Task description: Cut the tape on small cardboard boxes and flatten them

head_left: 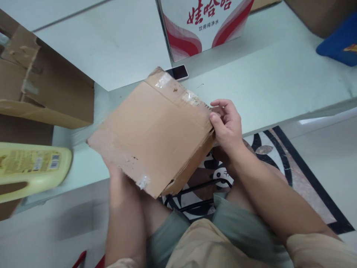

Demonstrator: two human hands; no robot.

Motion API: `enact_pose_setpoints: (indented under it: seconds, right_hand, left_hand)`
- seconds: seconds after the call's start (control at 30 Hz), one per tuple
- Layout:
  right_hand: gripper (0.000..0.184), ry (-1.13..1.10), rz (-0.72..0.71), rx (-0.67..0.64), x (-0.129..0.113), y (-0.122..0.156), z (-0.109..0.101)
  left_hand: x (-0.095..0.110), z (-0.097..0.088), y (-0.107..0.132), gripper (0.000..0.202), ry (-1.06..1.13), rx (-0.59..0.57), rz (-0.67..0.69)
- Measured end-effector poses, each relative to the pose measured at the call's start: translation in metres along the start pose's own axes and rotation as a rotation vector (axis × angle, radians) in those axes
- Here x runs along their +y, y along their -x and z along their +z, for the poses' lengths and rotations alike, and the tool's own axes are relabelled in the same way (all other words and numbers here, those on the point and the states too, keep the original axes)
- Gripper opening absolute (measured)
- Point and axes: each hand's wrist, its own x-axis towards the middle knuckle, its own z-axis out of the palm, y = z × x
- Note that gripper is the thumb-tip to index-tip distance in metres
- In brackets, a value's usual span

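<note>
Between the right hand (230, 128) and the left hand, which is hidden beneath the panel, a cardboard box (156, 130) is held above the lap, with its far part over the worktop (267, 82). The right-hand corner is clamped by the right fingers (223, 102): the thumb is pressed along the top edge and the others are curled round the far side. Whether the left fingers are spread or closed cannot be told, since only the left forearm (125, 219) is seen running in under the near-left edge. By this two-sided hold, the load is probably shared and the broad panel steadied from below. The face is turned up toward the head camera, and a side wall is shown down the edge nearer the right fingers. The box is set askew: one corner is pointed toward the lap, another away, just over the end of a phone (180, 73). Its long axis seems to be laid from near left to far right, though the sides are close enough in length for this to be uncertain. Beyond the right fingers, well apart, a white carton with red waves (184, 39) is stood on the worktop; leftward of the left forearm, a yellow bottle (36, 163) is laid on its side, perhaps placed there to leave room for both arms.
</note>
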Motion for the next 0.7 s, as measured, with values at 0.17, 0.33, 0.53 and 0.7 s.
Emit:
enact_pose_setpoints:
  seconds: [0.17,0.33,0.53,0.7]
  right_hand:
    - [0.043,0.101,0.013,0.079,0.006,-0.005,-0.004]
    - [0.058,0.099,0.144,0.111,0.018,-0.013,-0.008]
    - [0.063,-0.326,0.425,-0.280,0.003,-0.009,0.001]
    - [0.060,-0.406,0.465,-0.188,-0.004,-0.007,0.006]
  left_hand:
    - [0.014,0.022,0.022,0.042,0.027,-0.164,0.050]
    - [0.016,0.024,0.023,0.032,0.068,-0.114,0.078]
    - [0.017,0.027,0.022,0.040,0.102,-0.143,0.080]
    - [0.031,0.039,0.040,0.056,0.137,-0.321,0.115]
